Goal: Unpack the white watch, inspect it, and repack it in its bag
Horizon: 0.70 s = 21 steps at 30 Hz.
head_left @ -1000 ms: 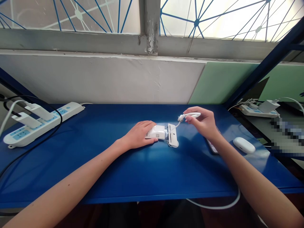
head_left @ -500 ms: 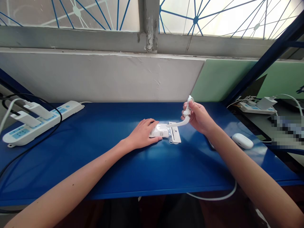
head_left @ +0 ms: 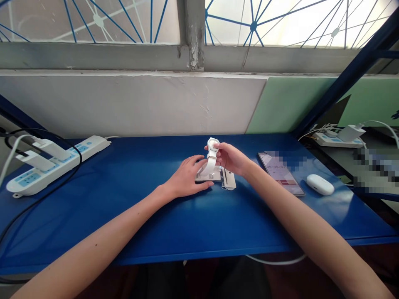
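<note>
My right hand (head_left: 232, 158) pinches a white watch (head_left: 212, 145) by its face, above the middle of the blue desk. The watch's white strap hangs down in a curve over a small clear-wrapped packet (head_left: 215, 176). My left hand (head_left: 188, 176) lies at the packet's left end, fingers and thumb spread around it, palm down. A pale card tag (head_left: 230, 179) with a small chain lies at the packet's right side. The packet's left end is hidden under my left hand.
A white power strip (head_left: 93, 143) with plugs and a black cable lies on the blue desk (head_left: 140, 232) at left. A phone (head_left: 280, 172) and white earbud case (head_left: 320, 185) lie at right, near a slanted blue post (head_left: 336, 93).
My right hand has moved left with the watch, from beyond the card tag to above the packet. The phone it was covering now shows. My left hand has stayed in place.
</note>
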Motion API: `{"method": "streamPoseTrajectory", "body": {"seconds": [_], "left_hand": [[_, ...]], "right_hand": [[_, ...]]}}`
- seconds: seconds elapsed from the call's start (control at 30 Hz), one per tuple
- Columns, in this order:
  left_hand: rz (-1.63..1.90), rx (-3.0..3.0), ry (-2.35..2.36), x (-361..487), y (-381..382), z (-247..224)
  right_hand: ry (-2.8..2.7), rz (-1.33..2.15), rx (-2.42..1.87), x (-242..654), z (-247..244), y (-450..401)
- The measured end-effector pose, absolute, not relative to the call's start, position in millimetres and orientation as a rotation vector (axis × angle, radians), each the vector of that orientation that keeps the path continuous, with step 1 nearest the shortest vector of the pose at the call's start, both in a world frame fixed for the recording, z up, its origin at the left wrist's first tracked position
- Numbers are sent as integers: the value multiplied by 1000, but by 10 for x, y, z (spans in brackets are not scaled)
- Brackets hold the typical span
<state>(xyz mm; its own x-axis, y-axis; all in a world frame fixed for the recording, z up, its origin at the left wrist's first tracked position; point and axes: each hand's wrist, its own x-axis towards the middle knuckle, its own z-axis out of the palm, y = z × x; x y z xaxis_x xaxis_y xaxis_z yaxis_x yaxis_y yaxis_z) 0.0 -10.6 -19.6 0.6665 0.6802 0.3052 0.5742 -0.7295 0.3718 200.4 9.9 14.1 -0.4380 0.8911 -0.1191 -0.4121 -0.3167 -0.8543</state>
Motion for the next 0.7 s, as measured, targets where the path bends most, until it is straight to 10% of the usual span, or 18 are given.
{"method": "streamPoseTrajectory", "body": {"seconds": [0.7], "left_hand": [[720, 960, 510, 604, -431, 59]], "right_hand": [[-1133, 1657, -608, 2116, 146, 79]]}}
